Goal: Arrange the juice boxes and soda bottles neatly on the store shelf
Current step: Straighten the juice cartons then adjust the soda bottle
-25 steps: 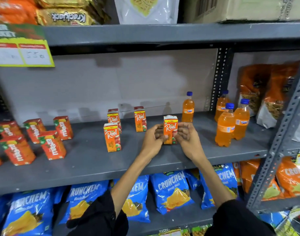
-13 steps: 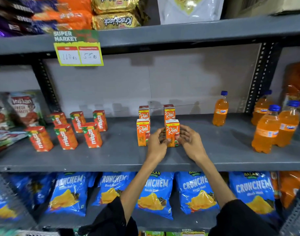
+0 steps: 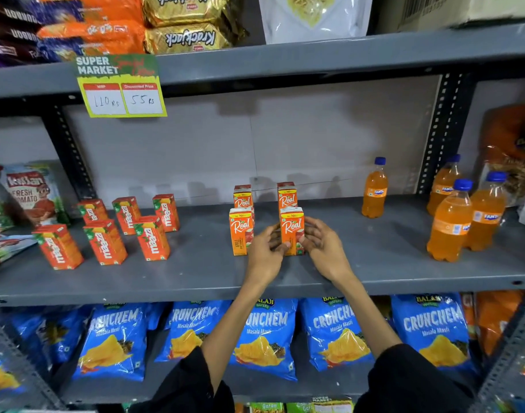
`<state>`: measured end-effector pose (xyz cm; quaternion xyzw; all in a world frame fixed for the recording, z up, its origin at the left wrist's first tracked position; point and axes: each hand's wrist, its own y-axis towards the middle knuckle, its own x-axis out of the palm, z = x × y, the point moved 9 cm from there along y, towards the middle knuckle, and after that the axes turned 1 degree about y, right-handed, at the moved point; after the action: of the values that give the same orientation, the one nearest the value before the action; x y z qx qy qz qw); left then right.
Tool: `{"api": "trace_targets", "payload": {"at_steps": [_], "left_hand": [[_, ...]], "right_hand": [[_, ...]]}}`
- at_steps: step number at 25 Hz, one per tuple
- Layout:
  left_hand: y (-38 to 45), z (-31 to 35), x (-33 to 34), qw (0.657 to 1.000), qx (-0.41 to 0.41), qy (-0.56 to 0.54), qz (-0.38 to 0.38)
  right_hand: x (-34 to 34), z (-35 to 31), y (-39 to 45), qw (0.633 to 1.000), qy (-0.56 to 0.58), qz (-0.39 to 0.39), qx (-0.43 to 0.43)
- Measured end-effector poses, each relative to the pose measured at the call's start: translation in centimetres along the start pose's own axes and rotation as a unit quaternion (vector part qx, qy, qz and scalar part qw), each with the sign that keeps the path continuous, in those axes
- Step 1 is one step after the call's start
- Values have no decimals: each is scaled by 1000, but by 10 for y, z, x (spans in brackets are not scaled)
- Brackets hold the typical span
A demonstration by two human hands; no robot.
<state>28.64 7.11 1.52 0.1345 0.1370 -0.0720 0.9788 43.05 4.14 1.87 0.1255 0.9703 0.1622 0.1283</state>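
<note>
Now both hands cup the front-right Real juice box [image 3: 291, 231], standing upright near the middle of the grey shelf [image 3: 195, 278]: left hand [image 3: 265, 254] touches its left side, right hand [image 3: 323, 248] its right side. Fanta bottles [image 3: 464, 216] stand toward the shelf's right end.

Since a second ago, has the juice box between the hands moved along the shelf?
Yes. The juice box went left, away from the lone soda bottle, and now stands right in front of a back box.
</note>
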Motion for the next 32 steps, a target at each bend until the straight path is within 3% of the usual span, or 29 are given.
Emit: {"api": "trace_targets", "payload": {"at_steps": [1, 3, 5, 6, 9, 13, 16, 18, 24, 32], "left_hand": [[-7, 2, -2, 1000, 3, -1, 20], [-32, 7, -14, 989, 47, 34, 139], [-68, 23, -4, 965, 132, 48, 222], [-80, 31, 10, 962, 157, 34, 219], [-77, 51, 65, 981, 151, -57, 108], [-39, 77, 146, 986, 81, -124, -76], [-30, 95, 217, 975, 61, -86, -194], [-27, 98, 248, 971, 47, -72, -224], [-14, 94, 266, 970, 41, -97, -220], [5, 77, 236, 980, 59, -70, -178]], "right_hand": [[-5, 0, -3, 1000, 1, 9, -2], [-27, -4, -13, 996, -27, 73, -31], [-71, -15, -34, 970, -94, 203, -99], [-95, -23, -48, 945, -122, 270, -140], [-170, -31, -85, 866, -178, 421, -201], [-259, -3, -105, 840, -155, 502, -140], [-286, 28, -95, 881, -115, 453, -75], [-288, 43, -78, 921, -76, 378, -53], [-280, 52, -52, 976, -49, 208, -26], [-239, 36, -36, 990, -69, 117, -28]]}}
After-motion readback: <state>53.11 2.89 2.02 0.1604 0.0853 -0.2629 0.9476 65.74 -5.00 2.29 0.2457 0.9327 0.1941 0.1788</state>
